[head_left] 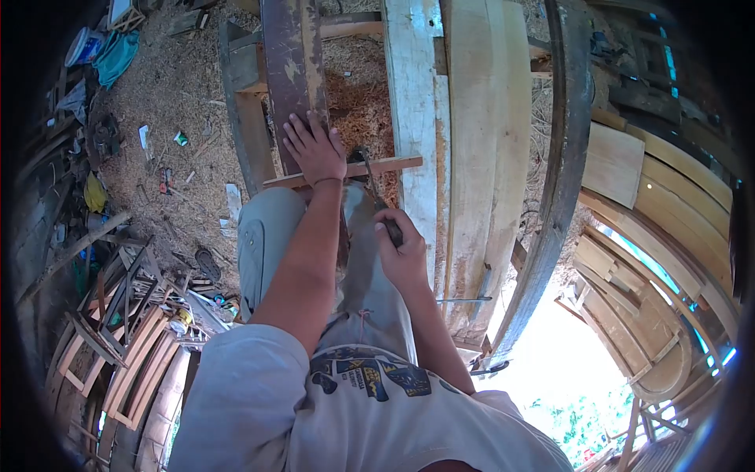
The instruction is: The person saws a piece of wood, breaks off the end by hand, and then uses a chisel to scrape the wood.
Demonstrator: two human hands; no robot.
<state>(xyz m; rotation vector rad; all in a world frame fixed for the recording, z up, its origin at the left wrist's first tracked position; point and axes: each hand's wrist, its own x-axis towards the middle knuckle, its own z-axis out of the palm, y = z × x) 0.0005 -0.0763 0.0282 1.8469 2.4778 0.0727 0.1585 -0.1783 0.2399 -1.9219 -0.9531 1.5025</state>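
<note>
1 slim wooden strip (385, 166), light brown, overlapping whitish plank (413, 102).

My handle (392, 229) is dark, the thin stick (399, 164) light brown, the plank (289, 75) maroon with pale scuffs. One board (415, 118) is streaky white, wider boards (481, 157) pale tan. My whitish shirt (370, 433) bears navy-and-yellow print (409, 378); my trousers (271, 224) are grey.

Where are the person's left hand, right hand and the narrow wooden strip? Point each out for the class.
Left hand (318, 156), head view: back of the hand.
Right hand (404, 249), head view: near the thumb's base.
Narrow wooden strip (395, 164), head view: bare wood near its right end.
</note>
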